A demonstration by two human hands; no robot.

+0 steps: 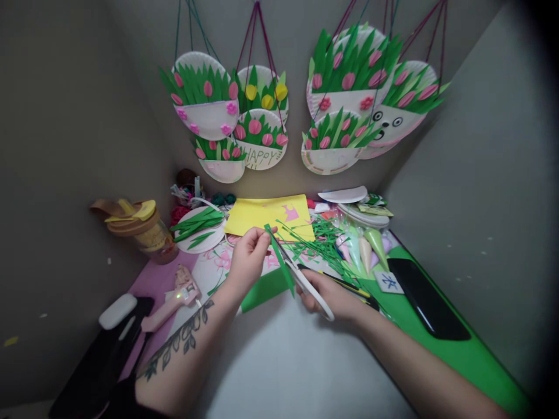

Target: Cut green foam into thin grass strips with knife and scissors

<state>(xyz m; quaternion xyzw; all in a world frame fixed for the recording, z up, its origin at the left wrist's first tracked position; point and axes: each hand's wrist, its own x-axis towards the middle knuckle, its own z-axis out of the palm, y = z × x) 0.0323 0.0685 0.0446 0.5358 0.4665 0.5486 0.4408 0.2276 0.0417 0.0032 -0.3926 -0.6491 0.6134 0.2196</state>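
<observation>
My left hand pinches a narrow green paper strip at its upper end, above the middle of the table. My right hand is closed round the white handles of a pair of scissors, whose blades point up and left along the strip. A yellow paper sheet with a pink cut-out lies just behind both hands. A heap of thin green paper cuttings lies to the right of the strip.
A paper plate holding cut green leaves sits at the left, beside a lidded jar. A pink glue gun lies at front left. Pastel cones and a black pad lie right. Paper-plate flower baskets hang on the back wall.
</observation>
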